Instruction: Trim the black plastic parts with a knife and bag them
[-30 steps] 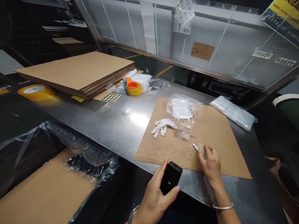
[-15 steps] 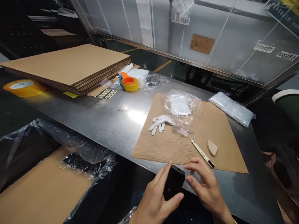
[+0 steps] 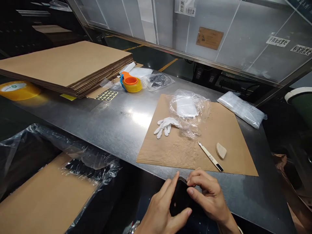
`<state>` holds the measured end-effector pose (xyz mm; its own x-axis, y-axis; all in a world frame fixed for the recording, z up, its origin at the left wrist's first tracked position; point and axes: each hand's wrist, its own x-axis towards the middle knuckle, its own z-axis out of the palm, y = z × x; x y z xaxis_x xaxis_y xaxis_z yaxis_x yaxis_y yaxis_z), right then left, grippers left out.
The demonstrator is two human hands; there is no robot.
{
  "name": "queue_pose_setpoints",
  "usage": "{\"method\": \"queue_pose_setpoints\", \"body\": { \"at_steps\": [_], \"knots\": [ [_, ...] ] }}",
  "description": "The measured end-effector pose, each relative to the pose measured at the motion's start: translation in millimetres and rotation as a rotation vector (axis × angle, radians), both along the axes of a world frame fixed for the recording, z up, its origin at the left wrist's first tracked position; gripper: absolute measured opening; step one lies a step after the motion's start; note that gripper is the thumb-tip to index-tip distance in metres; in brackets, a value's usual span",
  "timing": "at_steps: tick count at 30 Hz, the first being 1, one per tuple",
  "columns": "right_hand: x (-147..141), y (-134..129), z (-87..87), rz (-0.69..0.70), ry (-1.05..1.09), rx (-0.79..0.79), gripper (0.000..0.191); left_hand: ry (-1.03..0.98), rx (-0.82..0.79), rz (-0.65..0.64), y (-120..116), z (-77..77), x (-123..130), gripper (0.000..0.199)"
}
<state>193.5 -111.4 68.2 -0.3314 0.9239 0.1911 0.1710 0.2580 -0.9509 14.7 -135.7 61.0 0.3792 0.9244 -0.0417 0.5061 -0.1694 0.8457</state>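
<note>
My left hand (image 3: 164, 206) holds a small black box-shaped part (image 3: 180, 196) below the table's front edge, fingers along its left side and thumb across its lower end. What kind of part it is, I cannot make out. My right hand (image 3: 207, 193) pinches with thumb and fingertips at the part's upper right edge. Just beyond the hands, a pen-shaped craft knife (image 3: 210, 156) marked A26 lies on a cardboard sheet (image 3: 168, 156). Beside it is a wedge-shaped beige block (image 3: 221, 150). A white glove (image 3: 167, 126) rests farther back, next to crumpled clear plastic bags (image 3: 186, 105).
Stacked cardboard sheets (image 3: 65, 65) fill the table's far left, near an orange tape dispenser (image 3: 131, 83), a yellow tape roll (image 3: 20, 90) and a sticker sheet (image 3: 106, 95). A plastic-lined bin (image 3: 48, 195) stands at lower left. A wrapped white bundle (image 3: 242, 109) lies at right.
My right hand has moved left to the black part, and its thumb and fingers have closed at the part's edge. My left hand keeps its hold. The view has shifted slightly.
</note>
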Motion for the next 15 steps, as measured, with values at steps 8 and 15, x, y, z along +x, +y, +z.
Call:
{"method": "queue_pose_setpoints", "body": {
  "at_steps": [8, 15],
  "knots": [
    [-1.9, -3.6, -10.2, -0.069, 0.028, -0.003, 0.01, -0.073, -0.109, 0.008, 0.5, -3.3, -3.5, 0.071],
    [-4.6, -1.1, -6.3, -0.051, -0.017, 0.055, 0.016, -0.158, -0.094, 0.042, -1.0, -5.5, -3.5, 0.069]
  ]
}}
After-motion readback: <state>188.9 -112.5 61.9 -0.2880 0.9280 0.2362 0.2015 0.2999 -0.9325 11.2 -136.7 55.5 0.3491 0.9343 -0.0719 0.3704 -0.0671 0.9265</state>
